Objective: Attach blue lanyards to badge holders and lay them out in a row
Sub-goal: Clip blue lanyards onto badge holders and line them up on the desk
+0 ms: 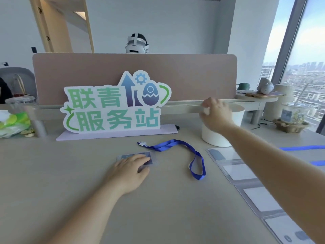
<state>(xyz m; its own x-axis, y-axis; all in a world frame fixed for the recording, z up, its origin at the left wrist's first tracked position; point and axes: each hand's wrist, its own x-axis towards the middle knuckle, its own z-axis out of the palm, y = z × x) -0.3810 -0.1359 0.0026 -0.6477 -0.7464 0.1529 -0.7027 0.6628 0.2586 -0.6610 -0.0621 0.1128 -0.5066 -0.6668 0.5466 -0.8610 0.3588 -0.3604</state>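
A clear badge holder point(129, 156) lies flat on the desk at centre, and my left hand point(131, 170) rests on it with fingers spread flat. A blue lanyard point(177, 147) lies loose just right of it, its clip end point(142, 143) near the sign and its loop point(197, 169) curling toward me. My right hand point(215, 113) hovers over the open top of a white round bin point(216, 136), fingers curled; whether it holds anything is blurred. Several badge holders point(246, 173) lie in a row along the right side. Other blue lanyards point(302, 148) show beyond my right forearm.
A green and blue cut-out sign point(114, 108) on a lilac base stands behind the work spot. A pink desk divider point(193, 76) runs across the back, with a person in a white headset behind it. Tissue pack point(12, 122) and clear cup at left; a shelf and glass jar at right.
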